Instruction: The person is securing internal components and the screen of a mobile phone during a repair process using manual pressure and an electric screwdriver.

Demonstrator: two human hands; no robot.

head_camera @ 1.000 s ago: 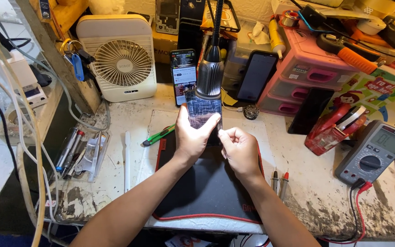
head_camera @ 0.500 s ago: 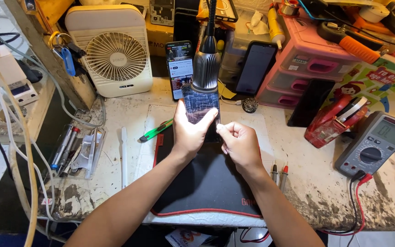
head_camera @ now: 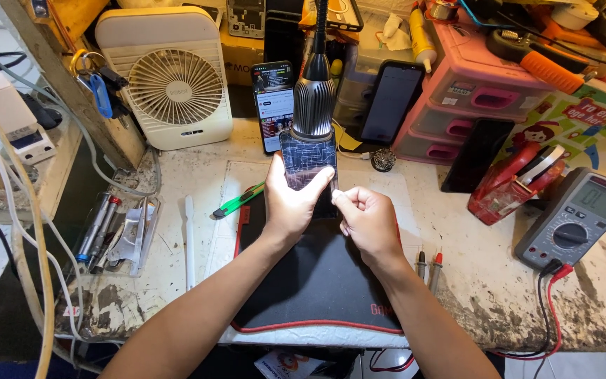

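My left hand (head_camera: 290, 203) grips an opened phone (head_camera: 307, 163) with its back cover off, tilted up under the head of a gooseneck lamp (head_camera: 314, 105). My right hand (head_camera: 367, 221) sits at the phone's right lower edge, thumb and forefinger pinched together on something too small to make out. Both hands hover over a black work mat with red trim (head_camera: 317, 288) on the bench.
A white desk fan (head_camera: 170, 81) stands back left, a lit phone (head_camera: 273, 104) leans behind the lamp, pink drawers (head_camera: 478, 98) and dark phones back right. A multimeter (head_camera: 575, 217) with probes (head_camera: 428, 265) lies right, a green cutter (head_camera: 236, 201) and tools (head_camera: 103, 228) left.
The view has shifted slightly; both hands stay on the opened phone under the lamp, with the right fingers still pinched at its edge.
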